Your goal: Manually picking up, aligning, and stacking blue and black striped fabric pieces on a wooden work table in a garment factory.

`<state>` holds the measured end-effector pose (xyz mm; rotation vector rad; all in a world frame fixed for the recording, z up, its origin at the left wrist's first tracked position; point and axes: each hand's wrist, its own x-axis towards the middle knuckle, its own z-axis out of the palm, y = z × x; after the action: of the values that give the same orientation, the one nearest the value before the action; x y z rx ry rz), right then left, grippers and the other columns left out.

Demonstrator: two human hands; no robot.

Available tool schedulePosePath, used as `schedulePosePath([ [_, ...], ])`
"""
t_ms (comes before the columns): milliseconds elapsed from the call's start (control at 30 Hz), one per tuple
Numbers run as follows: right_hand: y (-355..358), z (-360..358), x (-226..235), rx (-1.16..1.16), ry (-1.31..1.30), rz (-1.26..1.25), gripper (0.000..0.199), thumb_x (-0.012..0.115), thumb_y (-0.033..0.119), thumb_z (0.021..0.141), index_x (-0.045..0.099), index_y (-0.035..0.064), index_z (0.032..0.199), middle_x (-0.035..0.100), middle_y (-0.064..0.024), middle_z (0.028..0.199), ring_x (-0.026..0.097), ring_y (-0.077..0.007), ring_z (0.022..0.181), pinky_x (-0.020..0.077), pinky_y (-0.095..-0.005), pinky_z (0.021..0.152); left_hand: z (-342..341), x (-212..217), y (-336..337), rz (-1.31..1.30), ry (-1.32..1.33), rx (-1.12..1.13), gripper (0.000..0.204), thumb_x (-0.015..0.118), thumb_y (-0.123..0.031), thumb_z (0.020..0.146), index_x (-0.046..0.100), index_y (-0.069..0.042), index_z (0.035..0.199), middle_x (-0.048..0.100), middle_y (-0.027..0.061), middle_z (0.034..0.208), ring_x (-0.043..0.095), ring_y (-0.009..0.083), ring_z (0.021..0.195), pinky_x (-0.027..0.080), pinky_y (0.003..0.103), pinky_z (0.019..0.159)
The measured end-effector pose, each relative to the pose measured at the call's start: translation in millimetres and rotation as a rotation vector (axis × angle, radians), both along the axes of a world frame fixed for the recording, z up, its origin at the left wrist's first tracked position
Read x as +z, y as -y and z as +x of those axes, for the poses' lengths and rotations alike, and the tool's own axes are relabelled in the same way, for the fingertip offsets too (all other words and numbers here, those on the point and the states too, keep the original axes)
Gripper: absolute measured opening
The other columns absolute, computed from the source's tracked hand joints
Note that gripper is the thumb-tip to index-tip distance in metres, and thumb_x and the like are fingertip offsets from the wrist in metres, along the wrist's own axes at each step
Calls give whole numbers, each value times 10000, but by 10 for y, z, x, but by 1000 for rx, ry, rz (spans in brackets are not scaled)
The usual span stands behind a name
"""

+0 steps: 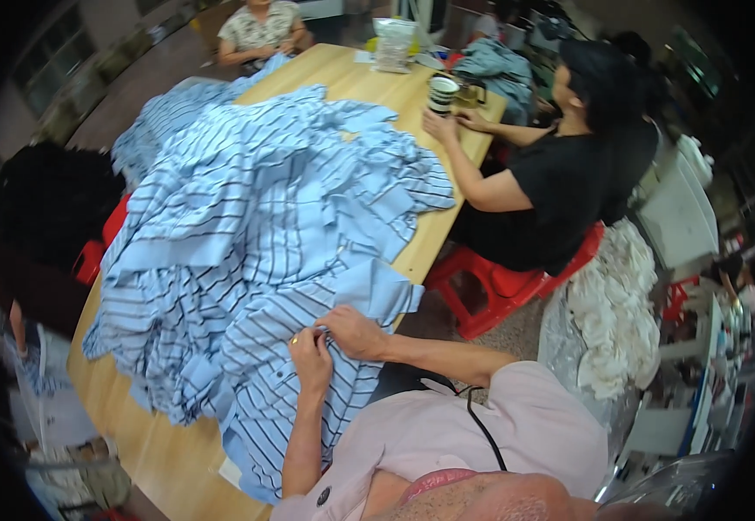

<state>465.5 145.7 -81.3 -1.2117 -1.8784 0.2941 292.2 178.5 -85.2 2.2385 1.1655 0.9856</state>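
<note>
A light blue shirt with dark stripes lies spread before me at the near side of the table. My left hand, with a ring on one finger, is closed on its cloth, fingertips pinched. Right beside it, my right hand is also closed on the shirt, and the fingertips of both hands nearly meet. What exact bit of cloth sits between the fingers is too small to make out. A dark button-like spot shows on the shirt just left of my left hand. Beyond my hands rises a heap of similar striped shirts.
The wooden table runs away from me. At its right side a person in black sits on a red stool, holding a striped cup. Another person sits at the far end. White cloth lies on the floor at right.
</note>
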Motion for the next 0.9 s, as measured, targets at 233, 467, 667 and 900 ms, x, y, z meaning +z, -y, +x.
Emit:
schedulePosePath([
  [233, 98, 6, -42, -10, -29, -9, 324, 673, 51, 901, 691, 23, 1222, 709, -135, 1065, 677, -334, 1083, 507, -469, 995, 58, -1, 114, 66, -113, 1, 76, 666, -5, 940, 602, 23, 969, 605, 221, 929, 597, 441, 935, 469, 540, 849],
  [467, 237, 500, 110, -93, 15, -8, 308, 896, 195, 807, 716, 45, 1006, 683, -190, 1224, 666, -409, 1119, 547, -494, 944, -53, 351, 189, 104, -140, -186, 262, 710, 3, 886, 725, -28, 1146, 697, 156, 1101, 657, 369, 1056, 512, 488, 918],
  [667, 285, 562, 173, -188, 5, -135, 135, 817, 74, 853, 740, 59, 963, 689, -93, 910, 692, -336, 868, 522, -458, 745, 13, 310, 260, 161, -232, -80, 273, 802, -163, 902, 733, -77, 1151, 674, 65, 921, 678, 287, 914, 498, 460, 889],
  [900, 245, 626, 418, -187, 290, -100, 366, 763, 69, 765, 727, 47, 1128, 663, -137, 1235, 639, -333, 1099, 483, -456, 880, 157, 417, 217, 132, -425, 38, 243, 870, -275, 861, 740, -106, 979, 669, 55, 894, 665, 273, 871, 466, 429, 883],
])
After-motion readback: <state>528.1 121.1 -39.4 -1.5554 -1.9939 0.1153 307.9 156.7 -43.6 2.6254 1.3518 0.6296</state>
